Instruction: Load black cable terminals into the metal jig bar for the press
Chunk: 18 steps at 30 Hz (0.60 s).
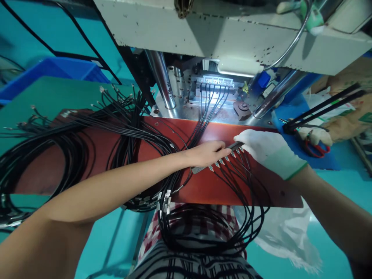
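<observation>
A dark metal bar (200, 169) lies slantwise above the red board, with a row of cable connectors (222, 161) along its near edge. My bare left hand (207, 153) is closed on the bar's middle, thumb and fingers pinching it. At the bar's far right end, my right hand (258, 149), in a white glove, has its fingers closed on it. Black cables (250, 209) hang from the connectors and loop down over my lap. Behind, in the press, a metal mould (215, 93) holds another row of cable ends (216, 82), whose cables run toward me beneath my left forearm.
Coiled black cables (52, 155) cover the left of the red board (226, 186). Steel posts (161, 77) flank the mould under the press's beige upper body (162, 27). Red-handled scissors (316, 149) lie at right beside black rods (325, 106). A blue bin (58, 68) stands at far left.
</observation>
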Each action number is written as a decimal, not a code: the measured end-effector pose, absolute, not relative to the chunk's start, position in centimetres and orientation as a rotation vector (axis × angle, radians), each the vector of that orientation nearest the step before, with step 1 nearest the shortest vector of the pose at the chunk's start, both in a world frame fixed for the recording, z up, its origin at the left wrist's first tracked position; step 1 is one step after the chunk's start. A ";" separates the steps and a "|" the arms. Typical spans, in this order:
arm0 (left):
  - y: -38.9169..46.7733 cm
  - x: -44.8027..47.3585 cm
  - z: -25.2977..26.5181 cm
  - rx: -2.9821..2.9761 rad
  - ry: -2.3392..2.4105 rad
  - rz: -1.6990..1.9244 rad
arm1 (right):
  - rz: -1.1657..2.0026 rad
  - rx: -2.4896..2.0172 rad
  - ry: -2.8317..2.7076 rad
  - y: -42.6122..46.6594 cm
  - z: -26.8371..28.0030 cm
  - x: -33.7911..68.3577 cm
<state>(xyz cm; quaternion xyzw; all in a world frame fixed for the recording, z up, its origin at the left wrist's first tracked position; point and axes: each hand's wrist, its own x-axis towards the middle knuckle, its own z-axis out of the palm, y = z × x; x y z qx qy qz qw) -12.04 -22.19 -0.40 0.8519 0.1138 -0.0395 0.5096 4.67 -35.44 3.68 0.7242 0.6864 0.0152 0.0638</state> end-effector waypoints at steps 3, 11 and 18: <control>-20.7 -11.7 0.2 2.285 0.251 0.042 | 0.011 2.164 1.926 -35.7 2.9 6.6; -14.1 -9.4 -1.4 1.895 0.844 0.682 | -0.148 2.308 1.971 -36.1 1.5 9.8; -12.7 -5.9 -0.9 1.050 0.757 0.112 | -0.159 2.527 2.112 -35.6 3.4 10.0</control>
